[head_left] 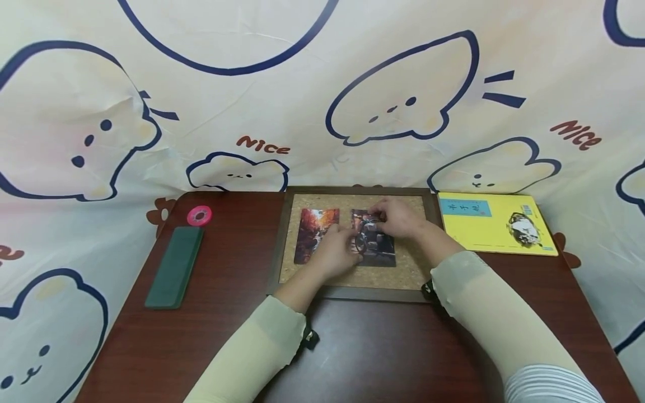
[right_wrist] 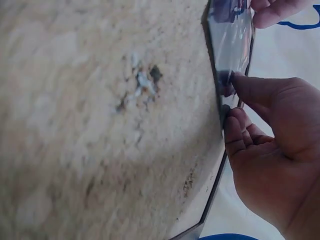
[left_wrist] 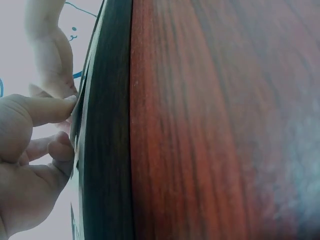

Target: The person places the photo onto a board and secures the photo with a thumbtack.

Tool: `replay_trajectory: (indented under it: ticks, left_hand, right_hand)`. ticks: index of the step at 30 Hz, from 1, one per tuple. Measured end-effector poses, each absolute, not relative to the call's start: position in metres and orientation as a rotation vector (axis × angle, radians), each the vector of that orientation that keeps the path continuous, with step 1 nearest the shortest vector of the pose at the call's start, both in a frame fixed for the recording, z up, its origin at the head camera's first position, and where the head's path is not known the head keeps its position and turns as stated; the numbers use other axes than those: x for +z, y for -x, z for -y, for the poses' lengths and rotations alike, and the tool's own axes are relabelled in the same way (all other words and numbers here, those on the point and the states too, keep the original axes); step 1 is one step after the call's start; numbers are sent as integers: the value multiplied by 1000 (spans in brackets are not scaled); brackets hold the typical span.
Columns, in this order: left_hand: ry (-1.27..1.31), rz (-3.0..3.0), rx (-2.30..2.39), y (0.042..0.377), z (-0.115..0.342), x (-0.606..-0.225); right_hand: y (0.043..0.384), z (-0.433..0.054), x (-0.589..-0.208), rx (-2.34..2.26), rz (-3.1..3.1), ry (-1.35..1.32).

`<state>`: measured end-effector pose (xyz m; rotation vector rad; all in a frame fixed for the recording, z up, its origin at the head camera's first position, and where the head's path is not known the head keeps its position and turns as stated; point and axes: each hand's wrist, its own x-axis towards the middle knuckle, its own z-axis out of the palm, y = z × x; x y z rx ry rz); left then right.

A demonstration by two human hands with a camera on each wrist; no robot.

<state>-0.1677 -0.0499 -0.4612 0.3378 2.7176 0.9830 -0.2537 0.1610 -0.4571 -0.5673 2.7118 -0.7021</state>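
A corkboard [head_left: 410, 274] in a brown frame lies on the table. On its right half is a dark picture card [head_left: 380, 254], seen edge-on and glossy in the right wrist view. My right hand [head_left: 400, 219] pinches the card's upper right edge between thumb and fingers. At its left edge, my left hand [head_left: 335, 252] holds the card with thumb and fingertips; in the left wrist view that thumb [left_wrist: 55, 107] presses on the edge. A second card [head_left: 307, 240], with orange trees, lies on the cork to the left, partly covered by my left hand.
On the left of the table [head_left: 227, 341] are a dark green oblong case [head_left: 173, 268] and a pink ring-shaped roll [head_left: 199, 216]. A yellow book [head_left: 496, 229] lies right of the corkboard. Cartoon-printed cloth [head_left: 302, 112] rises behind the table.
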Motion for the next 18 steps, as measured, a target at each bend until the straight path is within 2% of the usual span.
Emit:
replay_trajectory:
  ticks: [18]
  left_hand:
    - [-428, -2783, 1170, 160, 95, -454]
  right_hand:
    - [209, -205, -434, -930, -2760, 621]
